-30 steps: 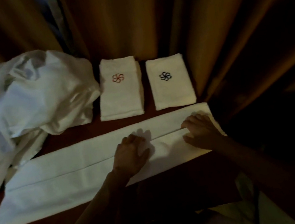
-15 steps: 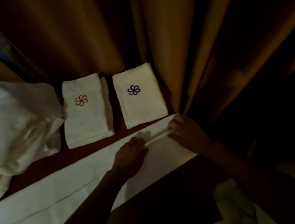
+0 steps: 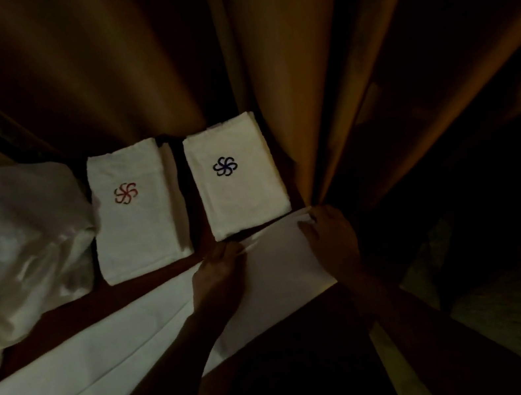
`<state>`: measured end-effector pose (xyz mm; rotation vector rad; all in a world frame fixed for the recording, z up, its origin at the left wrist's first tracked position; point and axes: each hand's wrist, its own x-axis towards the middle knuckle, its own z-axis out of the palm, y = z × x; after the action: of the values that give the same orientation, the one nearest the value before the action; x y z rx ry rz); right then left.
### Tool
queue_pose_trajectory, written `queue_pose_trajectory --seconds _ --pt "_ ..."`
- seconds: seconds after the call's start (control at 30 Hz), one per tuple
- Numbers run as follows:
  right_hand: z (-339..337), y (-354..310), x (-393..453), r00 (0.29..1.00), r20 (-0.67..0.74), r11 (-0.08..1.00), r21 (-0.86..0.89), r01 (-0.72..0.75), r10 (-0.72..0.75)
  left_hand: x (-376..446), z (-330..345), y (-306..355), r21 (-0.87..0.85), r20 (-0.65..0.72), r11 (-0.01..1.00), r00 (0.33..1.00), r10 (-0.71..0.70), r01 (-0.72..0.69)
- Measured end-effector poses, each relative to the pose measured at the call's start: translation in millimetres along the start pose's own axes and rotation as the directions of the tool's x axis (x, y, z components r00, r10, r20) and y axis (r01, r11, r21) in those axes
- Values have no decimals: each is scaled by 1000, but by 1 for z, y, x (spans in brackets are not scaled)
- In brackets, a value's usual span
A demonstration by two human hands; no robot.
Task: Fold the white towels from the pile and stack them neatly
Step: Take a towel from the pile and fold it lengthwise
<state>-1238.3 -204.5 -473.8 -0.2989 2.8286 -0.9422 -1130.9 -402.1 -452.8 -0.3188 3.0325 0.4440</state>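
Both hands (image 3: 220, 274) (image 3: 330, 237) pinching long towel's (image 3: 107, 363) end

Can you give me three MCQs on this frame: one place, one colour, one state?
1. Where is the pile?
A. left of the folded towels
B. right of them
C. on top of them

2. What colour is the emblem on the right folded towel?
A. red
B. blue
C. green

3. What is the right hand doing?
A. hanging idle
B. holding the long towel at its end
C. lifting a folded towel

Key: 1 A, pile lies leftmost. 2 B, dark blue swirl. 3 B, fingers at the end edge.
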Motion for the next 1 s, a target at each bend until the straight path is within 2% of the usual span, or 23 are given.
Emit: queue_pose_trajectory --seconds 0.1,0.17,0.27,0.53,0.63,0.73,0.9,1.0 --pt "-3 -4 6 997 4 997 14 -76 76 21 -6 1 -16 83 1000 997 -4 5" --pt "-2 -6 10 992 26 992 -16 -123 123 30 -8 1 -57 176 994 981 -87 98" --pt "-2 -7 12 990 54 990 -63 -124 128 32 -6 -3 -71 236 967 946 -223 246" --pt "-5 1 2 988 73 990 -45 -135 138 -6 -7 -18 -111 79 967 972 -222 230" --pt "-4 3 2 994 54 990 -117 -84 91 -14 -5 -25 -135 118 955 961 -249 264" --pt "-4 1 0 990 64 980 -163 -118 129 -14 -7 -23 -155 168 940 946 -278 304" --pt "0 5 -7 999 35 980 -197 16 -9 -29 -7 -28 -177 173 941 950 -260 290" --pt "3 5 -7 997 -31 952 -299 64 -77 -41 -10 -33 -161 97 973 984 -151 165"
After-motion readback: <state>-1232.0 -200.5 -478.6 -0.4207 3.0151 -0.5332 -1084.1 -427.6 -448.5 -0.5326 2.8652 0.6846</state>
